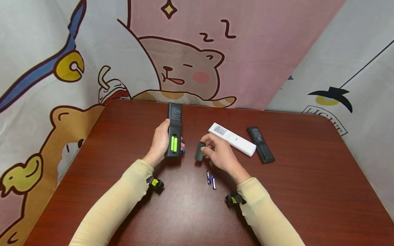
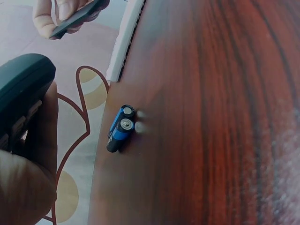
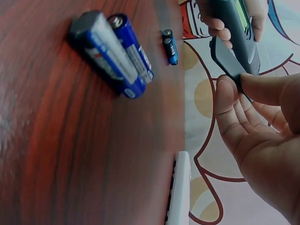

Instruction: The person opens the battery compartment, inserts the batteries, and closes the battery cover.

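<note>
My left hand (image 1: 160,140) grips a black remote control (image 1: 175,116) with its back facing up. Two green batteries (image 1: 174,144) lie side by side in its uncovered battery compartment. To the right, my right hand (image 1: 219,152) pinches a dark battery cover (image 1: 199,152) between thumb and fingers, apart from the remote in the head view. Below that hand, two blue-and-white batteries (image 3: 112,56) lie on the table. Another pair of blue-and-black batteries (image 2: 121,129) rests on the table, mostly hidden behind the left hand and remote in the head view.
A white remote control (image 1: 232,139) lies face down just beyond the right hand. Next to it on the right is a second black remote (image 1: 260,145). The brown table (image 1: 307,191) ends at a patterned cloth (image 1: 246,68) along its far edge.
</note>
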